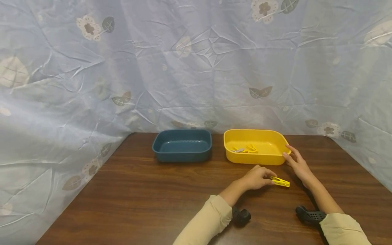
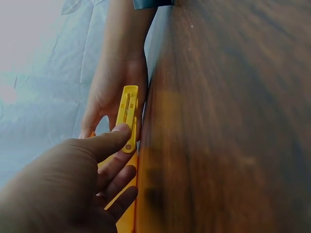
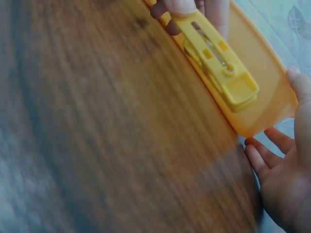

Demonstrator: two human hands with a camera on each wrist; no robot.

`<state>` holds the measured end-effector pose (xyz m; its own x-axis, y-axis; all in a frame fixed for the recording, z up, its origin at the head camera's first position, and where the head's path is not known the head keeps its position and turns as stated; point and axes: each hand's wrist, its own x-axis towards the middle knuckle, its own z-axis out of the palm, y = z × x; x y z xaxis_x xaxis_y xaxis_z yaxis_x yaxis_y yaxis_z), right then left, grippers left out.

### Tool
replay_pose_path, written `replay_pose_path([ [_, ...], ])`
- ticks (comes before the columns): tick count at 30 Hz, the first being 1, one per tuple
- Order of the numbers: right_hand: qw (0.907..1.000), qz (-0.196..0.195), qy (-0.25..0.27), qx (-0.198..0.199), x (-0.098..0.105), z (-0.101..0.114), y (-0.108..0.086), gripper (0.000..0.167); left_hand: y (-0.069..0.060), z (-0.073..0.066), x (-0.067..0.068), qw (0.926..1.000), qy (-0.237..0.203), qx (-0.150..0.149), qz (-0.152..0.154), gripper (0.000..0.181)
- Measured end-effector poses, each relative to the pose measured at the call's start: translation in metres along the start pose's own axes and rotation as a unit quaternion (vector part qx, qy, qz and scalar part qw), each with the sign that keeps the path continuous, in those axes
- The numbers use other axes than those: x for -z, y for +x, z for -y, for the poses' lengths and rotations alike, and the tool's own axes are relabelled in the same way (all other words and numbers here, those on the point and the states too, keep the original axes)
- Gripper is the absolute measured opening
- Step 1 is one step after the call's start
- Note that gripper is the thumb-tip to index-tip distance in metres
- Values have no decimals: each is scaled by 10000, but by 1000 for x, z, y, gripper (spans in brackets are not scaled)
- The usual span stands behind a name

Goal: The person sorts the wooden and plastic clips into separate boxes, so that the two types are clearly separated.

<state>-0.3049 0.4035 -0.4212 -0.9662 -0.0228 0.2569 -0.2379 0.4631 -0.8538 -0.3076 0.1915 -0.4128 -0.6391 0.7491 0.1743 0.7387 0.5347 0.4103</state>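
Note:
My left hand (image 1: 255, 177) pinches a yellow clothespin (image 1: 280, 182) by one end between thumb and fingers, over the table in front of the yellow basin. In the left wrist view the clothespin (image 2: 128, 116) points away from the thumb; in the right wrist view its free end (image 3: 238, 90) shows large. My right hand (image 1: 301, 168) holds the right end of the yellow basin (image 1: 260, 159), thumb and fingers at the rim and outer wall. Inside the basin lie a few yellow clothespins (image 1: 251, 148) and a small grey piece (image 1: 240, 150), too small to identify.
A dark blue basin (image 1: 183, 157) stands left of the yellow one, near the back edge of the brown wooden table (image 1: 137, 204). Behind hangs a pale flowered curtain (image 1: 183, 85). Black wrist-worn devices (image 1: 310, 216) sit below both forearms.

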Motion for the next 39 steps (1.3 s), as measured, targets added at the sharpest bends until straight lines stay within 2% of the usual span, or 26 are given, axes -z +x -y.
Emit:
replay_pose_path([
  [5,10000,34,67,1,0,1,-1,62,1,-2,4,10000,-54,-18,-58,28],
  [11,10000,32,57,12,0,2,-1,62,1,-2,15,9987,-467,-65,-181,27],
  [16,9998,52,188,-38,1,3,-1,64,3,-1,27,9984,-389,-238,-349,28],
  [22,9997,62,232,-48,1,2,-1,64,3,3,36,9961,-648,-374,-462,29],
  [32,10000,-21,11,8,0,-1,0,62,2,11,56,9918,-982,-266,-769,28],
  [39,9999,-93,60,-14,-1,1,0,61,1,18,71,9920,-735,-52,-1028,31],
])
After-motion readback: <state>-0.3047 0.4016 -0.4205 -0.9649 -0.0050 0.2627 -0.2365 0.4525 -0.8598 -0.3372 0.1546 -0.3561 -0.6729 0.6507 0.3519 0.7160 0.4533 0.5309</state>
